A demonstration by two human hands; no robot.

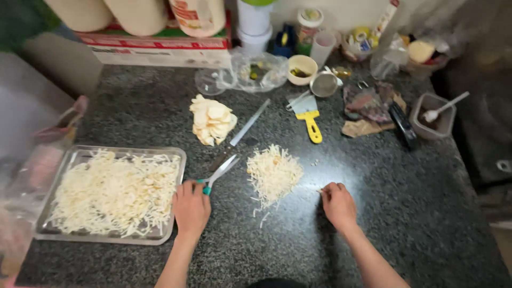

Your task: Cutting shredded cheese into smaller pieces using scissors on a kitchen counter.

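Left hand [191, 207], lower centre, I've got closed on the teal-handled scissors [220, 172]; right hand [338, 204] pinches a shred beside the shredded pile [273, 172], fingers curled.

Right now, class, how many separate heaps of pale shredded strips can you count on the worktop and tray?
2. One heap fills the metal tray at the left, beside the left hand. A smaller heap lies on the bare counter between both hands. The unshredded slices are not counted.

Speckled, polished stone desk [373, 181] gleams; at nine o'clock, a dull metal tray [178, 154]; steel-bladed scissors [221, 172], teal plastic grips; yellow plastic-handled scraper [309, 120] at twelve.
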